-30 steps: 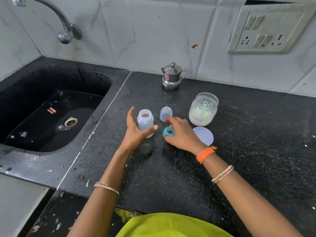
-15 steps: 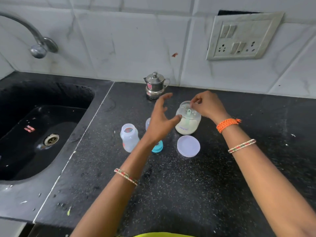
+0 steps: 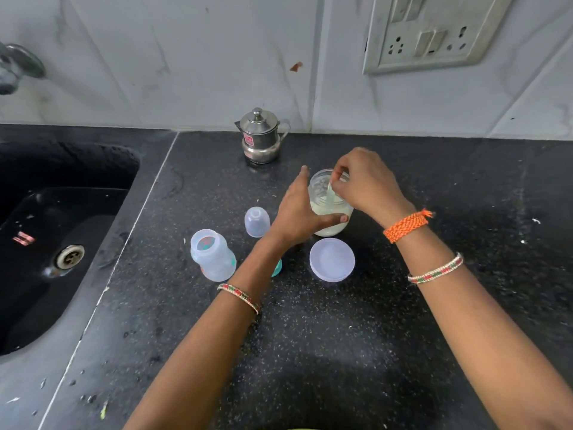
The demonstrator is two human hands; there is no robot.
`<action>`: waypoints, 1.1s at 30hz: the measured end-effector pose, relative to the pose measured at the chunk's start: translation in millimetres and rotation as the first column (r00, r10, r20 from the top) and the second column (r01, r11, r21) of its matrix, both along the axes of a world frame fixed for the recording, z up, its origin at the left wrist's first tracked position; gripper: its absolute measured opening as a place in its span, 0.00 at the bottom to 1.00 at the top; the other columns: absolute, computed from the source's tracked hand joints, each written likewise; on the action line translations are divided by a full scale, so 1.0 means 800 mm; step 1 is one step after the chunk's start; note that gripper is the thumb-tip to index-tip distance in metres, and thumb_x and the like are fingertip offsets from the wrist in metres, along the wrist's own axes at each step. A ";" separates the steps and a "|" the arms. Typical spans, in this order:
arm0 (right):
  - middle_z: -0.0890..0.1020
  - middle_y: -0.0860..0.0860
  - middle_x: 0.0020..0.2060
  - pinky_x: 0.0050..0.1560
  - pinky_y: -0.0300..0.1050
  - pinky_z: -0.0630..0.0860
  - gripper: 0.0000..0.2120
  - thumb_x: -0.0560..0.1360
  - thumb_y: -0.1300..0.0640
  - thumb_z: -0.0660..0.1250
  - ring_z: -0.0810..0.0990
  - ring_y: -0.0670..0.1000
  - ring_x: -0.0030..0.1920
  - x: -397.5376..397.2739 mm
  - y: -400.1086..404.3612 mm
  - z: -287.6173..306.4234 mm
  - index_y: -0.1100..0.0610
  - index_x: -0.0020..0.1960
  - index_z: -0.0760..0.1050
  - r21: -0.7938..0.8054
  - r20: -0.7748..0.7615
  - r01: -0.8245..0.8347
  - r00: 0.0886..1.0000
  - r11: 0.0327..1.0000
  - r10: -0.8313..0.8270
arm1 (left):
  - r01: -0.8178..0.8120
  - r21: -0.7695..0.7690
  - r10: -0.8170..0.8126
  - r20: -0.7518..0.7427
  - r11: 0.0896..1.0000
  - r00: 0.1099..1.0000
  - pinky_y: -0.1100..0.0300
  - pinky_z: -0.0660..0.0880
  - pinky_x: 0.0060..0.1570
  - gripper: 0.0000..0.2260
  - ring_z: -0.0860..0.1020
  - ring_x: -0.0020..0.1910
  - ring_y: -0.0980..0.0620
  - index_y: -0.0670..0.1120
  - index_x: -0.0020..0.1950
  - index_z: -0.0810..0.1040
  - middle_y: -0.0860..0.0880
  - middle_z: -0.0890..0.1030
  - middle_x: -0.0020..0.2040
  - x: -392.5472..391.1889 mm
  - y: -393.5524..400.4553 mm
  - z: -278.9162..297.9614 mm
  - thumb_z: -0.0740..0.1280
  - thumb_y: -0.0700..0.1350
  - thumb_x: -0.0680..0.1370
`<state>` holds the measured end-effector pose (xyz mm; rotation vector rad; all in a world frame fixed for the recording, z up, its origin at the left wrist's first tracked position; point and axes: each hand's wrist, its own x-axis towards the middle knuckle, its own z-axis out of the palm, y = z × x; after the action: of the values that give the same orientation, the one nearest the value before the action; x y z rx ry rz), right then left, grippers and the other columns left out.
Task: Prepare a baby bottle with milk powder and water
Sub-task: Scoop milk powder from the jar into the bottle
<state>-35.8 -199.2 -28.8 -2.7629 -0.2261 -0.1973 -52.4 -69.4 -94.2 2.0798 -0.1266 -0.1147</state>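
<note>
The clear glass jar of white milk powder (image 3: 329,212) stands open on the black speckled stone counter (image 3: 341,336), roughly half filled with pale powder. The left hand (image 3: 299,212) wraps its side, thumb across the front wall and fingers round the far side, steadying it. The right hand (image 3: 367,184) reaches over the mouth, fingertips pinched on the handle of a pale translucent scoop (image 3: 331,192) that dips down into the powder.

The small translucent plastic baby bottle (image 3: 212,254) stands upright and uncapped to the left of the left forearm, well apart from the jar; whether anything lies in it I cannot tell. Its clear dome cap (image 3: 256,221) sits mouth down just behind it. A teal ring (image 3: 277,268), probably the teat collar, peeps out from under the left wrist. The jar's round white lid (image 3: 332,259) lies flat just in front of the jar, inner face up.

A small lidded steel pot with a spout (image 3: 260,136) stands near the white tiled wall (image 3: 186,57), behind the jar. The black sink (image 3: 62,243) opens at the left, its edge well clear of the bottle. Broad bare counter stretches to the right and towards the near edge.
</note>
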 end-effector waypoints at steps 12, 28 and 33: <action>0.79 0.53 0.43 0.38 0.48 0.76 0.07 0.79 0.57 0.60 0.77 0.52 0.40 -0.070 -0.026 0.009 0.58 0.51 0.74 -0.086 0.196 -0.102 0.974 0.991 0.117 | 0.129 -0.019 -0.125 0.149 0.991 0.981 0.65 0.68 0.60 0.41 0.72 0.62 0.58 0.51 0.69 0.64 0.54 0.74 0.64 -0.027 0.013 -0.007 0.80 0.49 0.61; 0.81 0.57 0.42 0.43 0.53 0.78 0.08 0.75 0.66 0.66 0.78 0.55 0.44 -0.104 -0.042 -0.008 0.63 0.53 0.79 -0.084 0.204 -0.228 0.949 0.970 0.240 | 0.127 0.099 -0.142 0.170 0.987 0.975 0.51 0.70 0.63 0.42 0.70 0.66 0.52 0.50 0.71 0.61 0.53 0.70 0.69 -0.045 0.008 -0.001 0.79 0.48 0.63; 0.83 0.57 0.42 0.45 0.48 0.74 0.08 0.76 0.62 0.66 0.79 0.55 0.44 -0.093 -0.040 0.003 0.62 0.52 0.82 -0.102 0.225 -0.185 0.953 0.977 0.204 | 0.127 0.132 -0.149 0.177 0.983 0.973 0.51 0.71 0.61 0.42 0.69 0.66 0.51 0.50 0.72 0.60 0.52 0.69 0.70 -0.049 0.002 0.003 0.79 0.47 0.63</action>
<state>-110.3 -231.1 -26.6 -2.7697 -0.5768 -0.4727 -91.3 -67.9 -91.6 2.1987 -0.3880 -0.0122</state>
